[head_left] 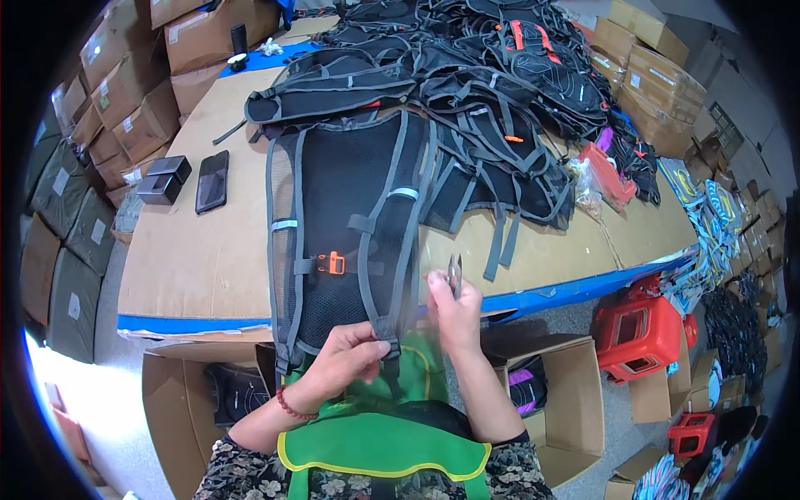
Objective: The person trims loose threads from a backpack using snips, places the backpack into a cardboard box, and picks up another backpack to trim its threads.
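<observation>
Nearest to me is the green apron (pixel 383 450) with yellow edging. Just beyond, the left hand (pixel 346 362) pinches a strap (pixel 391 368) at the lower end of the black backpack (pixel 342 179), which lies on the worktop (pixel 212 267) and overhangs its front edge. The right hand (pixel 458 318) grips small metal snips (pixel 455 273), apart from this strap. I judge this pack half-way: shoulder straps are attached, strap ends remain. Farther, many packs (pixel 483 62) are heaped; whether finished, I cannot tell.
</observation>
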The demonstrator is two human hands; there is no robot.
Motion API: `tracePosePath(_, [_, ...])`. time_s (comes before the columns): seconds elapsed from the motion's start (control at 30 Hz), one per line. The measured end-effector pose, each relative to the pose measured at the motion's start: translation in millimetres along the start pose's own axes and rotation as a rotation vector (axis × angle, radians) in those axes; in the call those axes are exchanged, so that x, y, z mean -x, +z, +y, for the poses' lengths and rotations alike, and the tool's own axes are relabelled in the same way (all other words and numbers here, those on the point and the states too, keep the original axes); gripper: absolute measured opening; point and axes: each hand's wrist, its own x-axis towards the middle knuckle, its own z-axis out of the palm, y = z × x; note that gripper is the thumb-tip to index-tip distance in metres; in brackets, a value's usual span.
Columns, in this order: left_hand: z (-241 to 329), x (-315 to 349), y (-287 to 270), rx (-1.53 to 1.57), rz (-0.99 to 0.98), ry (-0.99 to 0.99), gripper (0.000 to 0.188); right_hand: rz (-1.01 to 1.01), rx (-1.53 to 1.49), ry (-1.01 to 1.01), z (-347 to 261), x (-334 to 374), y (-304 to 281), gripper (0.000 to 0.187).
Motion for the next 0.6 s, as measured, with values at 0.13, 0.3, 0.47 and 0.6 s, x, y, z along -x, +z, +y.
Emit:
tracePosePath(0.13, [-0.8,7.1,0.1,-0.170,-0.056,-0.004,0.016,-0.084,-0.033,0.058,-17.6,-21.7,17.5,0.024])
tracePosePath(0.3, [0.3,11.4,1.0,-0.279,-0.167,-0.086,0.014,-0.132,-0.140,0.114,-10.0,-28.8,22.4,0.010])
tracePosePath(0.47, [6.4,11.9,-0.8,-0.359,0.005,0.069,0.018,-0.212,-0.248,0.110,4.9,-23.3,8.2,0.013])
tracePosePath(0.6, [11.7,0.6,-9.2,-0.329,0.316,0.367,0.008,-0.230,-0.257,0.148,1.3,-15.4,-1.3,0.013])
